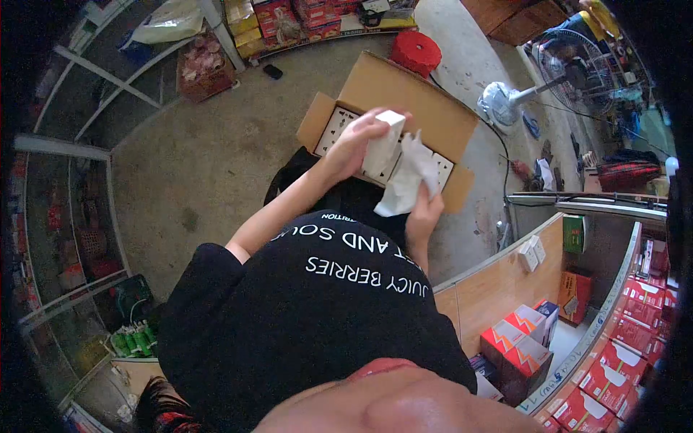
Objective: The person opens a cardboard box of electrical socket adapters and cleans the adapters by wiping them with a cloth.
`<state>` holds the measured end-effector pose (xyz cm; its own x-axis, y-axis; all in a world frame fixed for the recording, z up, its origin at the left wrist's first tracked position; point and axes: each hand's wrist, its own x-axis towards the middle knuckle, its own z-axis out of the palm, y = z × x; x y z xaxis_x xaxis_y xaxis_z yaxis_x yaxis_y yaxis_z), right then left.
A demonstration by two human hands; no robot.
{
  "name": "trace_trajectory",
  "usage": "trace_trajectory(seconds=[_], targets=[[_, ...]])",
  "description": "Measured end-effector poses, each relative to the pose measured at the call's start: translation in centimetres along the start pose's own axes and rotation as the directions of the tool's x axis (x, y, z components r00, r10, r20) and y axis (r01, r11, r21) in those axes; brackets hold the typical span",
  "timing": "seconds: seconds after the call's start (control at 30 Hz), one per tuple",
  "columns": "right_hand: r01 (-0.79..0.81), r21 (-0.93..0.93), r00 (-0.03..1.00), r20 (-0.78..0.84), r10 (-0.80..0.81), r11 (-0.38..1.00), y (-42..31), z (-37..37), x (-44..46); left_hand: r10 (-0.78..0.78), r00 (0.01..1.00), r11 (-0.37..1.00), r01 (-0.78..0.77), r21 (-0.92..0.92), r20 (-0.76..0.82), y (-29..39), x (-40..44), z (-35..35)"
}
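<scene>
My left hand (355,146) is wrapped round a white block-shaped piece (382,148), held over an open cardboard box (404,101). In my right hand (424,216) is a crumpled white cloth or paper (413,178), pinched near its lower right edge and touching or very near the white piece. Inside the box lie white socket panels (337,127) with dark holes, partly hidden by my hands and the white sheet.
A red roll (416,52) stands behind the box, and a dark phone-like object (273,71) lies on the floor. At the right are a standing fan (570,68) and a wooden counter (505,278) with red and white boxes (517,344). Glass shelving (65,148) is at the left.
</scene>
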<state>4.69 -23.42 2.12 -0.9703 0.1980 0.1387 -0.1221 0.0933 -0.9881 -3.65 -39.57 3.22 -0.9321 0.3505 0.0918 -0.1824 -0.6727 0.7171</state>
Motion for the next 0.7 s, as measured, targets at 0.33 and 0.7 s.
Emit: trace_trajectory(seconds=[0.33, 0.7], targets=[[0.474, -0.178, 0.873, 0.227, -0.433, 0.863, -5.1, 2.6, 3.3, -0.177, 0.982, 0.977, 0.166, 0.133, 0.072, -1.6, -0.9, -0.6], [0.575, -0.223, 0.809, 0.297, -0.507, 0.787, -3.5, 3.4, 3.8, -0.282, 0.959, 0.942, 0.282, 0.182, -0.022, -1.9, -1.1, -0.8]])
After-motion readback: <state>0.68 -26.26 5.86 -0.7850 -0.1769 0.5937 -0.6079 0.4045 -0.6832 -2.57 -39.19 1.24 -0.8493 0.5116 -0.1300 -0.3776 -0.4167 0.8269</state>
